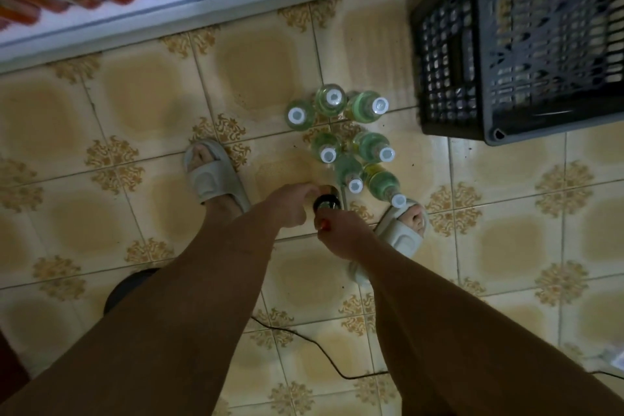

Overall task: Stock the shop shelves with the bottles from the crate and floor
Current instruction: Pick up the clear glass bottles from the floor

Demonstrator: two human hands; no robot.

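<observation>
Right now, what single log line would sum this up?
left hand: grips dark bottle | right hand: on same bottle | green bottles: seven, upright on floor | crate: beside them

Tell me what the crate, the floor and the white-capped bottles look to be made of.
Crate: dark moulded plastic, matte, with lattice walls. Floor: glazed ceramic tile by its grout lines and soft sheen. White-capped bottles: clear, probably plastic though possibly glass, since greenish liquid shows through.
</observation>
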